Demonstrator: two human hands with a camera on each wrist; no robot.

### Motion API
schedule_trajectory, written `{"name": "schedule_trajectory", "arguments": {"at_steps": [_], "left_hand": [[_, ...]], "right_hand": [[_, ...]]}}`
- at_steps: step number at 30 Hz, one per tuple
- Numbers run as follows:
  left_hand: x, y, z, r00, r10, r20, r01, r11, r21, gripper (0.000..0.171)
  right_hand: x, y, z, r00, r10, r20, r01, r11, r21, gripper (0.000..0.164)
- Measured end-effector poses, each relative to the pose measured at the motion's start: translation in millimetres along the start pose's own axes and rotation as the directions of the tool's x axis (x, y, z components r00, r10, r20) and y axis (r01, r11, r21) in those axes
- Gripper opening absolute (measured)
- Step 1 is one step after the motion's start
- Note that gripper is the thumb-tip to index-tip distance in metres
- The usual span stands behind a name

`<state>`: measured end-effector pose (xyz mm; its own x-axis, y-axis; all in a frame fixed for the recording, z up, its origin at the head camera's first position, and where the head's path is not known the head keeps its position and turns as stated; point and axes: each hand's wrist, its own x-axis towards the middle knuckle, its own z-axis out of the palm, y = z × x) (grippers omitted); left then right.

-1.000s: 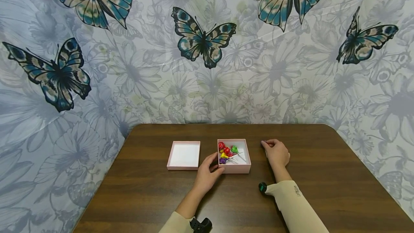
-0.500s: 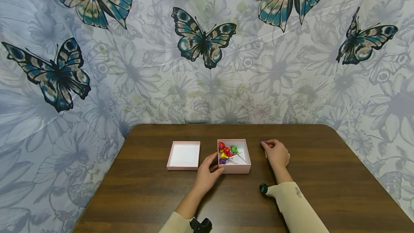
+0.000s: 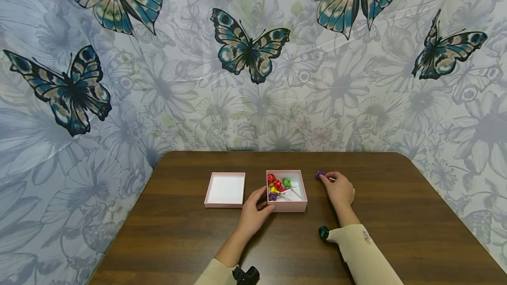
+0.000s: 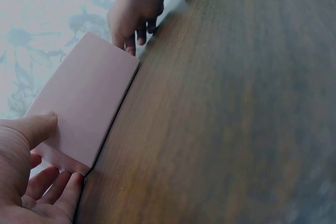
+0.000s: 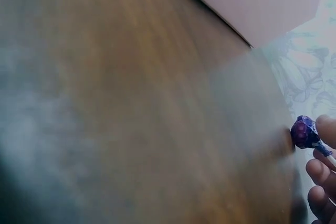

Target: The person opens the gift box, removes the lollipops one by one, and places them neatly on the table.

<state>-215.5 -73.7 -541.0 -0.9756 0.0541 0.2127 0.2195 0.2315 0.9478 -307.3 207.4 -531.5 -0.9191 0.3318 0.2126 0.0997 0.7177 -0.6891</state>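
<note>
A pink box (image 3: pixel 290 207) with a white inside holds several wrapped lollipops (image 3: pixel 278 186) in red, yellow, green and purple, their white sticks pointing right. My left hand (image 3: pixel 253 213) holds the box by its near left corner. In the left wrist view its thumb (image 4: pixel 41 128) lies on the front wall, the other fingers along the left side. Right of the box, my right hand (image 3: pixel 339 189) pinches a purple lollipop (image 3: pixel 320 174) close over the table. The right wrist view shows its purple wrapped head (image 5: pixel 303 132) facing away from the fingertips and part of its white stick.
The box's lid (image 3: pixel 225 190), pink-edged and white inside, lies upturned left of the box. Everything rests on a brown wooden table (image 3: pixel 376 250) with rounded far corners. Behind its far edge hangs a butterfly-print cloth (image 3: pixel 253 113).
The purple lollipop, mostly covered by my right fingertips before, now shows its head and stick, shifted slightly left. My right wrist has dropped back a little; my left hand and the box stay put.
</note>
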Motion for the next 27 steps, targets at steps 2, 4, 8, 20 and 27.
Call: {"name": "schedule_trajectory", "arguments": {"at_steps": [2, 4, 8, 20, 27], "left_hand": [[0.2, -0.7, 0.3, 1.0, 0.011, -0.003, -0.011, 1.0, 0.0, 0.062], [0.3, -1.2, 0.3, 1.0, 0.019, -0.005, -0.019, 1.0, -0.003, 0.062], [0.3, -0.9, 0.2, 1.0, 0.023, -0.002, -0.023, 1.0, -0.014, 0.062], [-1.8, 8.1, 3.5, 1.0, 0.0, -0.027, -0.001, 1.0, -0.018, 0.06], [-5.5, 21.8, 0.2, 0.999, 0.019, -0.027, -0.02, 0.999, -0.032, 0.059]], "right_hand": [[-1, 0, 0, 1.0, -0.007, -0.001, 0.007, 1.0, -0.006, 0.032], [-2, 0, -1, 1.0, -0.011, -0.005, 0.011, 1.0, -0.01, 0.03], [-4, 0, -1, 1.0, -0.017, -0.014, 0.017, 1.0, -0.012, 0.026], [-13, -3, -3, 1.0, -0.024, 0.006, 0.024, 0.999, -0.021, 0.027], [-15, -3, -6, 0.999, -0.018, 0.046, 0.02, 0.999, -0.049, 0.033]]}}
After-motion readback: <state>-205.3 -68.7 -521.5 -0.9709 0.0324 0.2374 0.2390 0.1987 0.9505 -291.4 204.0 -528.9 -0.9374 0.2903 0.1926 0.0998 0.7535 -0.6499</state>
